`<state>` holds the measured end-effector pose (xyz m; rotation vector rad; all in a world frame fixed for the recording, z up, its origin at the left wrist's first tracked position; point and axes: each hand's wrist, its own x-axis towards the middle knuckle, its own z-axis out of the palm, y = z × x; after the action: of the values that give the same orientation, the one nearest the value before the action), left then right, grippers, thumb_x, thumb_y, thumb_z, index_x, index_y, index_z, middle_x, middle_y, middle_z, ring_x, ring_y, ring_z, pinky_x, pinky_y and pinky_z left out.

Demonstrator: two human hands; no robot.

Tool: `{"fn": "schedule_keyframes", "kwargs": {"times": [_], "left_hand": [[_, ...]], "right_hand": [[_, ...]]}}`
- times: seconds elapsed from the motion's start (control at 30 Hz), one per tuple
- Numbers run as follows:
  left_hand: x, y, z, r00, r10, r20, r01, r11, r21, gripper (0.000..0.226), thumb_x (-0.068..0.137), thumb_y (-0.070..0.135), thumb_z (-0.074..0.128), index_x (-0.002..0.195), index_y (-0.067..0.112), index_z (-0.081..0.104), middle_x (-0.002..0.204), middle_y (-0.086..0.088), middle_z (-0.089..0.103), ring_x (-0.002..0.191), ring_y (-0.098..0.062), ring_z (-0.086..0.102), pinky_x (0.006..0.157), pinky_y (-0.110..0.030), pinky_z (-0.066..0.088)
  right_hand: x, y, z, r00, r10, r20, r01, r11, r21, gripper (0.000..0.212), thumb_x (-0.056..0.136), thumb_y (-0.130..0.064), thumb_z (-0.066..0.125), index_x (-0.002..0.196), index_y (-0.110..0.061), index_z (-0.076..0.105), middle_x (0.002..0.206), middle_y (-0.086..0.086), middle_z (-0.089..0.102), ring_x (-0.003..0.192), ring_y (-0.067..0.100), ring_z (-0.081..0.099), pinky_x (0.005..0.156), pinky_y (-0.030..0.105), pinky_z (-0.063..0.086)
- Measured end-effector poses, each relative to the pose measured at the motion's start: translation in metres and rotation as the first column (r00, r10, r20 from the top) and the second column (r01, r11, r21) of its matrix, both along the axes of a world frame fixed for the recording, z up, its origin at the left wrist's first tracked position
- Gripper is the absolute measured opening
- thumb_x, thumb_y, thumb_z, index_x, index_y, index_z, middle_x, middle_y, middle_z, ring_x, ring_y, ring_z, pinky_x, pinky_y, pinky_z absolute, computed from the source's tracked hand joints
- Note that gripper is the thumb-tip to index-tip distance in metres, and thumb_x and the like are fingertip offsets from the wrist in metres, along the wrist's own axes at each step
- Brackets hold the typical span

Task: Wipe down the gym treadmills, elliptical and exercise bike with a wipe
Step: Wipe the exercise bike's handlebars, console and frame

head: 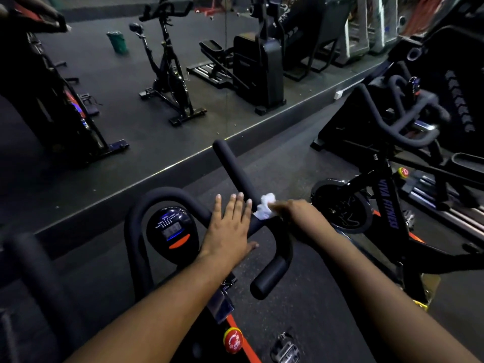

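The person stands over an exercise bike (183, 258), both bare arms reaching forward onto its black handlebar (235, 169). The left hand (227, 229) lies flat on the bar, fingers (235, 205) straight and close together, thumb out to the side, holding nothing. Just beside it, at its three o'clock, the right hand (296, 216) presses a crumpled white wipe (265, 209) against the bar where the long forward grip meets the curved part; its fingers are curled over the wipe and pinch it, though motion blur hides how each one lies.

At nine o'clock from the left hand, inside the handlebar loop, sits the oval console (171, 231) with a small lit display and an orange strip beneath. Down at six o'clock, on the frame, there is a red knob (233, 340), and a pedal (285, 349) shows near it.

At three o'clock stands a second bike (387, 195) with purple lettering on its frame. Along the far side, from ten to two o'clock, runs a wall mirror (183, 127) reflecting more bikes, other dark machines and a green bin (117, 41) on the dark rubber floor (288, 158).
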<state>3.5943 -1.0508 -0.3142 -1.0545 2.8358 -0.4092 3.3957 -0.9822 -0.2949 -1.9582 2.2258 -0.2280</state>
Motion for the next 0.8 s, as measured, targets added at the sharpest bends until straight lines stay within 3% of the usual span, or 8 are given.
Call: {"fn": "schedule_keyframes", "kwargs": {"times": [0.1,0.2,0.3,0.37,0.47,0.6,0.7,0.8], "left_hand": [[0.002,0.002,0.003,1.0,0.001,0.008,-0.001,1.0,-0.022,0.106,0.096,0.075,0.031,0.159,0.003,-0.014,0.165,-0.024,-0.021,0.155,-0.036,-0.017,0.115,-0.068,-0.018],[0.003,0.003,0.006,0.998,0.013,0.067,-0.013,1.0,0.003,0.098,0.097,0.072,0.031,0.158,-0.002,0.016,0.167,-0.026,0.003,0.156,-0.039,-0.003,0.115,-0.068,-0.017],[0.001,0.002,0.009,0.998,0.031,0.054,-0.034,0.999,0.041,0.091,0.097,0.071,0.036,0.151,-0.002,0.037,0.159,-0.026,0.032,0.152,-0.038,0.023,0.119,-0.064,-0.014],[0.0,0.001,0.01,0.998,0.04,0.056,-0.042,0.998,0.041,0.093,0.098,0.07,0.036,0.152,-0.005,0.032,0.158,-0.027,0.034,0.152,-0.038,0.023,0.12,-0.063,-0.013],[-0.001,0.001,0.01,0.997,0.056,0.058,-0.058,0.998,0.034,0.098,0.097,0.07,0.039,0.155,-0.007,0.023,0.161,-0.028,0.027,0.154,-0.037,0.019,0.12,-0.062,-0.016],[-0.002,-0.001,0.007,0.996,0.066,0.066,-0.068,0.998,0.019,0.101,0.095,0.073,0.039,0.155,-0.007,0.024,0.16,-0.027,0.031,0.152,-0.036,0.025,0.121,-0.061,-0.012],[-0.001,-0.001,0.005,0.996,0.056,0.072,-0.056,0.998,-0.007,0.102,0.094,0.075,0.038,0.155,-0.005,0.026,0.159,-0.026,0.034,0.151,-0.035,0.029,0.122,-0.061,-0.005],[-0.001,0.001,0.005,0.996,0.048,0.072,-0.047,0.999,-0.011,0.102,0.094,0.075,0.039,0.156,-0.004,0.025,0.159,-0.026,0.034,0.151,-0.034,0.029,0.123,-0.061,-0.005]], "right_hand": [[0.006,-0.041,0.029,0.997,0.009,0.083,0.006,0.983,-0.184,0.055,0.092,-0.008,0.053,0.145,-0.02,0.055,0.155,0.005,0.047,0.129,0.032,0.057,0.098,0.044,0.052],[0.015,-0.094,0.048,0.996,0.08,0.047,-0.061,0.943,-0.326,0.063,0.092,0.005,0.043,0.15,-0.019,0.049,0.162,0.0,0.036,0.143,0.024,0.045,0.104,0.039,0.048],[0.021,-0.134,0.056,0.967,0.242,-0.081,-0.255,0.919,-0.301,0.056,0.098,0.003,0.045,0.152,-0.013,0.046,0.163,0.005,0.033,0.15,0.024,0.032,0.11,0.038,0.043],[0.021,-0.145,0.05,0.91,0.345,-0.232,-0.392,0.896,-0.207,0.05,0.101,-0.003,0.048,0.15,-0.007,0.046,0.161,0.009,0.036,0.149,0.028,0.034,0.109,0.039,0.043],[0.014,-0.136,0.034,0.855,0.411,-0.316,-0.487,0.845,-0.222,0.046,0.097,-0.01,0.041,0.139,0.0,0.058,0.148,0.016,0.053,0.133,0.037,0.054,0.097,0.045,0.056],[-0.007,-0.098,0.012,0.734,0.476,-0.484,-0.617,0.766,-0.183,0.051,0.094,-0.016,0.035,0.133,-0.005,0.065,0.14,0.012,0.062,0.119,0.031,0.066,0.085,0.037,0.059],[-0.026,-0.063,-0.004,0.657,0.556,-0.509,-0.687,0.72,-0.1,0.049,0.097,-0.023,0.037,0.135,-0.01,0.064,0.143,0.007,0.06,0.124,0.028,0.063,0.088,0.034,0.059],[-0.032,-0.032,-0.014,0.73,0.578,-0.364,-0.624,0.781,-0.011,0.052,0.099,-0.028,0.033,0.147,-0.019,0.054,0.152,-0.002,0.051,0.133,0.021,0.056,0.092,0.033,0.058]]}}
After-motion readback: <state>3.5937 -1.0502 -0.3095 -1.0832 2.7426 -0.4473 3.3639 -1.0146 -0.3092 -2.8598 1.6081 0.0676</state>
